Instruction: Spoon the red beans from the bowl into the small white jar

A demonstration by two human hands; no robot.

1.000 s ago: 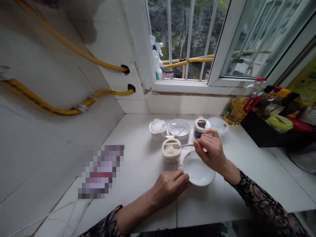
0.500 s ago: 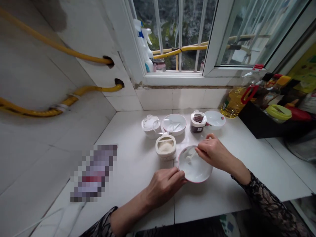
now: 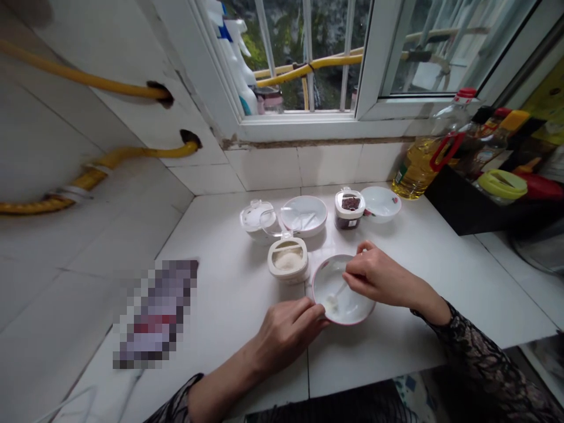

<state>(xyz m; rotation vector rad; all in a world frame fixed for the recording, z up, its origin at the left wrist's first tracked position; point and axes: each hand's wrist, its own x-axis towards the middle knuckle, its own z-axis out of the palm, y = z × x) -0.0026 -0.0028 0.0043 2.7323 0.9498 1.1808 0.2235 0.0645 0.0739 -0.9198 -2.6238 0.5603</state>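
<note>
My left hand [image 3: 293, 326] pinches the near left rim of a white bowl [image 3: 356, 302] with a pink edge. In my right hand [image 3: 374, 273] is the handle of a small white spoon [image 3: 339, 291], its tip low inside that bowl at the left. Some white substance [image 3: 330, 304] shows at the spoon's tip; whether it lies in the spoon or on the bowl cannot be made out. Just behind the bowl, to the left, stands a cream seasoning jar [image 3: 288, 261] with its clear lid raised and pale granules inside.
Behind are a white lidded jar [image 3: 258, 218], a white bowl [image 3: 304, 214] with a clear spoon, a jar of dark red bits [image 3: 350, 208] and another bowl [image 3: 382, 204]. An oil bottle [image 3: 416, 167] and a black box [image 3: 460, 208] stand right. A blurred-out object [image 3: 156, 317] lies left.
The spoon's tip has moved down and left inside the bowl, toward the rim by my left hand. My left hand keeps its hold on the bowl. The camera view has shifted slightly.
</note>
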